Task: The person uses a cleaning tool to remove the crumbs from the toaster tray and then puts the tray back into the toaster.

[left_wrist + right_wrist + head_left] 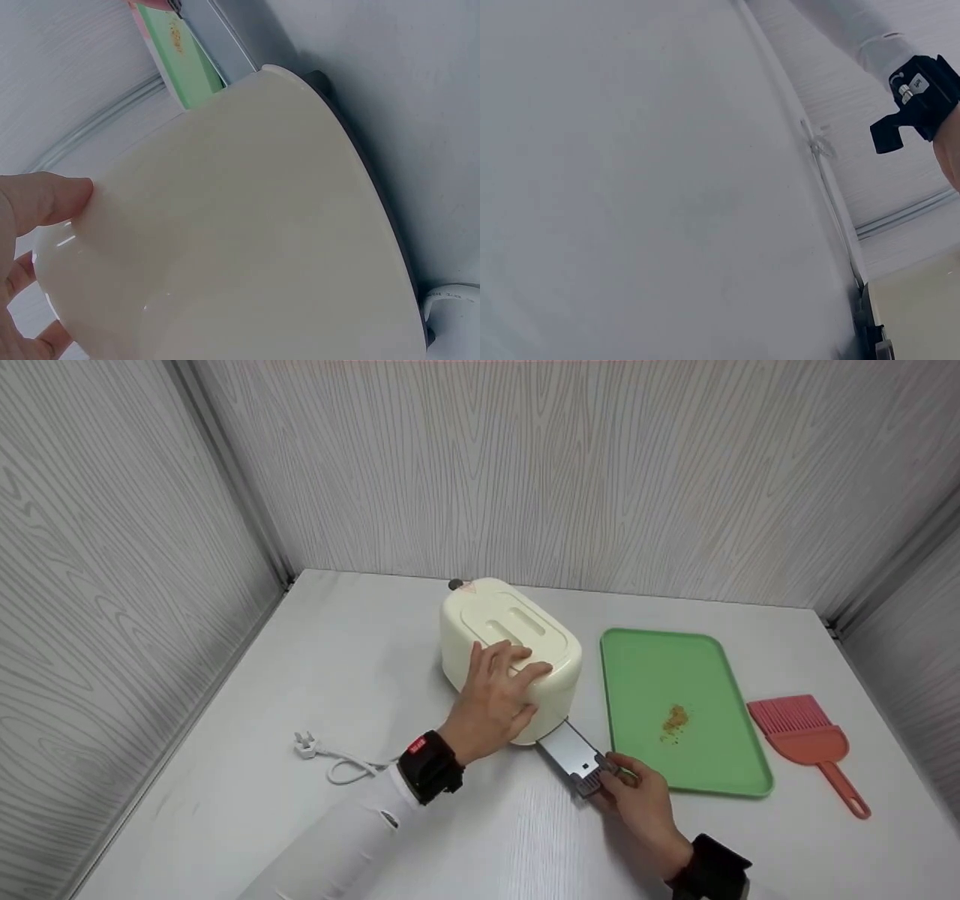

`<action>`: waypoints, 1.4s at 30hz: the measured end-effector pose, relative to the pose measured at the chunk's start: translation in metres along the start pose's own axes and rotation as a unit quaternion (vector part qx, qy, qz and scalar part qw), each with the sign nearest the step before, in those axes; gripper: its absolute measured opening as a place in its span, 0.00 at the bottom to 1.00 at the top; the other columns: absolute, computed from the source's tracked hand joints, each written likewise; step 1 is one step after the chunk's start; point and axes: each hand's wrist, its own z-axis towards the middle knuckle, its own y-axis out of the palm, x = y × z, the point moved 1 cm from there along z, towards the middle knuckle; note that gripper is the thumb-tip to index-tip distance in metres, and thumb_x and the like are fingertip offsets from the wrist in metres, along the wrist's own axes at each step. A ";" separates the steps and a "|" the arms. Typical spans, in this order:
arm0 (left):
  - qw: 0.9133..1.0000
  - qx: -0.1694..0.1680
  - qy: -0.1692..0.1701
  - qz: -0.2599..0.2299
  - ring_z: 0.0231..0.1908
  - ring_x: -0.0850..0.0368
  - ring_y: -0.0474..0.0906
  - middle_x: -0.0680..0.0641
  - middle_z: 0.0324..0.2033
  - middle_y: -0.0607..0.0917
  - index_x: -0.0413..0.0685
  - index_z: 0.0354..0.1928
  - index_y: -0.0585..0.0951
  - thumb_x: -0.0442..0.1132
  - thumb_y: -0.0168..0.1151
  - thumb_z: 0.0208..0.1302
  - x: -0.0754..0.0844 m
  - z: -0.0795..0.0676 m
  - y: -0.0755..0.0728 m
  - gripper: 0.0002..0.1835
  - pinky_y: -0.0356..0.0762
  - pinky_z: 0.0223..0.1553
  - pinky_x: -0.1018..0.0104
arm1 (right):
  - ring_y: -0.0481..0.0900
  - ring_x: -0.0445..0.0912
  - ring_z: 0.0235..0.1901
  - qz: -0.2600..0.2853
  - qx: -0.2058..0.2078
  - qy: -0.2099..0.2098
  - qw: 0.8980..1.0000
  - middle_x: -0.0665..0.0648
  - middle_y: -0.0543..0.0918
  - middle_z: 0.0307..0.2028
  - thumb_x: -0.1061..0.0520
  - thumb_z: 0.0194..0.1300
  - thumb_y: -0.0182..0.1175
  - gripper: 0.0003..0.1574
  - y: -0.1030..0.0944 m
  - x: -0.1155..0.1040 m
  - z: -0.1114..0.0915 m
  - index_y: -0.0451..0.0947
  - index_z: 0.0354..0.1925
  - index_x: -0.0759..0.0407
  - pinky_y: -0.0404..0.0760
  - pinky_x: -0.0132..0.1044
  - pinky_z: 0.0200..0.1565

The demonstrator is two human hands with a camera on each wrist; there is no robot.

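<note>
A cream toaster [559, 641] with two slots in its top stands in the middle of the table. My left hand [487, 709] grips its near end, the fingers bent over the top and the thumb [56, 196] against the cream body in the left wrist view. From the low front of the toaster a metal crumb tray [568, 746] with a dark grey end sticks out, partly drawn out. My right hand [641, 802] pinches that grey end between thumb and fingers. The right wrist view shows mostly table, and the right hand is not visible there.
Right of the toaster lies a green tray [652, 660] with a small heap of brown crumbs [675, 718]. A red brush [810, 739] lies beyond it. The white cord with its plug [305, 745] rests on the left. Grey panels [480, 472] enclose the table.
</note>
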 end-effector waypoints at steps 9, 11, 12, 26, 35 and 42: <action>1.000 -0.004 -0.003 -0.001 0.65 0.38 0.67 0.39 0.60 0.75 0.53 0.62 0.78 0.41 0.75 0.60 0.000 0.000 0.000 0.28 0.60 0.67 0.25 | 0.82 0.46 0.53 0.048 0.021 0.010 0.999 0.82 0.68 0.67 0.70 0.77 0.49 0.31 0.006 0.005 -0.005 0.57 0.73 0.79 0.85 0.31 0.47; 1.000 -0.005 -0.003 0.002 0.65 0.38 0.67 0.39 0.60 0.75 0.53 0.62 0.78 0.41 0.75 0.61 0.001 0.001 0.000 0.28 0.60 0.68 0.25 | 0.81 0.47 0.55 0.052 0.023 0.011 0.998 0.81 0.67 0.68 0.69 0.77 0.49 0.31 0.008 0.006 -0.004 0.57 0.73 0.78 0.85 0.31 0.48; 1.000 -0.005 -0.004 0.003 0.65 0.38 0.67 0.39 0.60 0.75 0.53 0.62 0.78 0.41 0.75 0.60 0.001 0.001 0.000 0.28 0.60 0.68 0.25 | 0.81 0.49 0.56 0.056 0.022 0.011 0.998 0.81 0.67 0.68 0.69 0.77 0.49 0.31 0.009 0.006 -0.004 0.56 0.73 0.78 0.85 0.32 0.49; 1.000 -0.014 -0.010 0.017 0.66 0.37 0.66 0.40 0.61 0.75 0.54 0.63 0.78 0.42 0.75 0.60 0.000 0.000 0.001 0.29 0.60 0.69 0.27 | 0.84 0.43 0.47 0.117 0.033 0.013 0.993 0.81 0.66 0.68 0.70 0.77 0.47 0.30 0.023 0.006 0.004 0.56 0.73 0.77 0.87 0.35 0.46; 1.000 -0.008 -0.006 0.022 0.65 0.37 0.67 0.40 0.61 0.75 0.54 0.63 0.78 0.43 0.76 0.60 0.000 0.000 0.001 0.29 0.61 0.68 0.28 | 0.84 0.47 0.50 0.138 0.035 0.019 0.990 0.80 0.66 0.68 0.71 0.78 0.45 0.30 0.032 0.006 0.010 0.56 0.74 0.75 0.87 0.38 0.49; 1.000 -0.004 -0.007 0.019 0.65 0.37 0.67 0.40 0.61 0.75 0.54 0.63 0.78 0.42 0.76 0.59 0.000 0.000 0.002 0.29 0.61 0.68 0.28 | 0.84 0.47 0.47 0.138 0.039 0.022 0.989 0.79 0.69 0.66 0.70 0.77 0.46 0.29 0.038 0.004 0.015 0.58 0.73 0.75 0.88 0.37 0.46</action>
